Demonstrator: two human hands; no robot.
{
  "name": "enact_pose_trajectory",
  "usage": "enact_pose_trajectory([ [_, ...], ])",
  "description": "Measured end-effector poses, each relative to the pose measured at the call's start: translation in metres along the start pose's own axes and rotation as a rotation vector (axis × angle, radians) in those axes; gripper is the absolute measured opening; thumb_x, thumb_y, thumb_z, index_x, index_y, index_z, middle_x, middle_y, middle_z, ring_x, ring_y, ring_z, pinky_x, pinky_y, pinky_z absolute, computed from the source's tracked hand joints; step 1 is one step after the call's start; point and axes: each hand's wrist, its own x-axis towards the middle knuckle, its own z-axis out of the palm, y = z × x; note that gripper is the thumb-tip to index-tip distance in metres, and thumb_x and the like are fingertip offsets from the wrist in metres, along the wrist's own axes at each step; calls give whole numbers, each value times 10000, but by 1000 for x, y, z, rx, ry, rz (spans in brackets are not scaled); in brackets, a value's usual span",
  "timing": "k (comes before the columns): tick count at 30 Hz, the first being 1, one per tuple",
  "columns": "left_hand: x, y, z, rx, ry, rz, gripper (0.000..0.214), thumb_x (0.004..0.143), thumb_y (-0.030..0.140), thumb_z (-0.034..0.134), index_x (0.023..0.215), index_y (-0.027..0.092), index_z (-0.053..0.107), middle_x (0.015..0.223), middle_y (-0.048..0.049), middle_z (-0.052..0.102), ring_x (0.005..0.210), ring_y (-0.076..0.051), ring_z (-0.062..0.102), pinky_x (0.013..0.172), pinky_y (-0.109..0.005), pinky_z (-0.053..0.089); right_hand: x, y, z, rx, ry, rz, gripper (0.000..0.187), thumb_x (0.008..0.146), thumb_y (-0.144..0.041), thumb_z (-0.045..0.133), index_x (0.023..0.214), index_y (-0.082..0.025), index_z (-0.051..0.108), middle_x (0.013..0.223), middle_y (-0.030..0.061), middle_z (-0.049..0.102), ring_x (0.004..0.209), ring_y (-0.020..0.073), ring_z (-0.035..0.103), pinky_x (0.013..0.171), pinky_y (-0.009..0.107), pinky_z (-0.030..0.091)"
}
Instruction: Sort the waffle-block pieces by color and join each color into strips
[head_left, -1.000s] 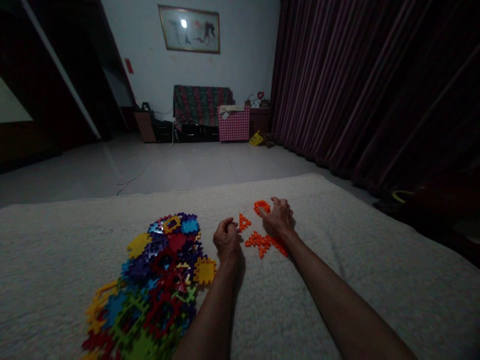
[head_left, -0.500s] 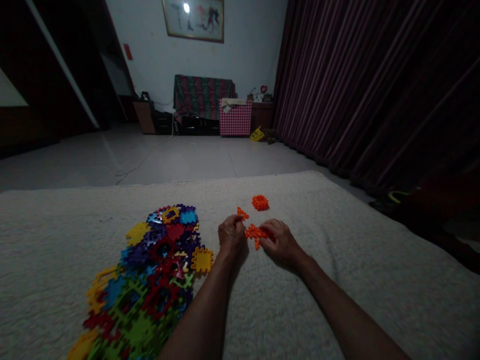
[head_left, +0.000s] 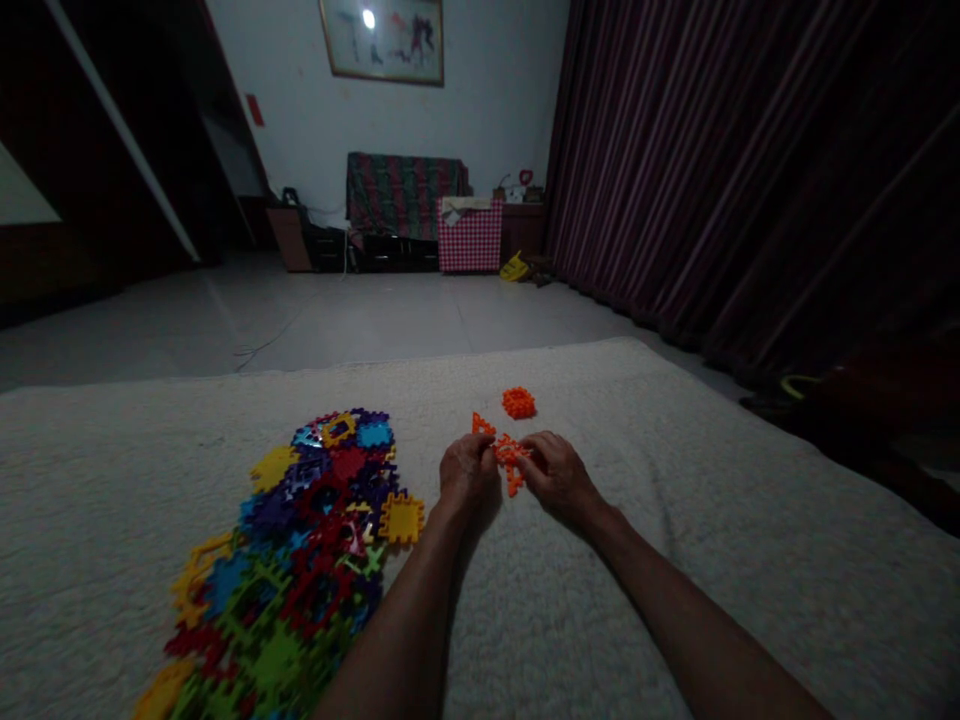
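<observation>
Between my two hands is an orange toothed plastic building piece (head_left: 511,452), made of several parts. My left hand (head_left: 466,470) is closed on its left side, fingertips pinching the edge. On the right side my right hand (head_left: 556,474) pinches it between thumb and fingers. One orange part points down toward me from the middle. Just beyond my left fingertips shows an orange triangular piece (head_left: 481,424); whether it joins the held one I cannot tell. A rounded orange assembled block (head_left: 518,403) lies on the bedspread, a little beyond my hands and apart from them.
Left of my forearm spreads a heap of coloured interlocking plastic pieces (head_left: 300,560), with a yellow square piece (head_left: 403,519) at its right edge. Everything lies on a pale quilted bedspread (head_left: 720,560). Beyond its far edge are a tiled floor (head_left: 390,315) and dark curtains (head_left: 660,150) on the right.
My right hand has shifted slightly left and closer to my left hand, with its fingers moved along the orange piece. The heap and the rounded orange block stay put; the view has shifted slightly.
</observation>
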Motion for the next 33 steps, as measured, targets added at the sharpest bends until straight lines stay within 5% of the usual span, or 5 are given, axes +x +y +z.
enact_pose_trajectory([
  [7,0,2,1,-15,-77,46,239,785,187,565,852,226,791,867,-50,769,825,-192,686,809,-290,488,1,-2,9,166,122,45,202,887,-274,560,1066,-209,628,1091,79,688,1026,219,642,895,390,541],
  [13,-4,17,-6,-187,-209,105,276,839,340,554,750,192,770,649,-26,684,632,-156,606,617,-237,459,3,-10,10,278,87,65,221,877,-264,540,1088,-215,583,1176,87,670,1098,209,639,937,384,539],
  [26,-3,19,-5,-438,-238,-61,263,676,345,773,874,172,788,822,-107,757,746,-220,681,707,-332,545,8,-15,10,264,147,-53,123,896,-274,568,1009,-233,592,1161,90,637,1137,210,603,997,402,498],
  [33,1,16,-2,-671,-349,-222,452,633,441,821,972,166,707,876,-82,722,740,-170,670,639,-272,534,10,-16,11,241,188,-40,141,891,-323,563,998,-234,584,1193,112,627,1151,234,595,952,417,513],
])
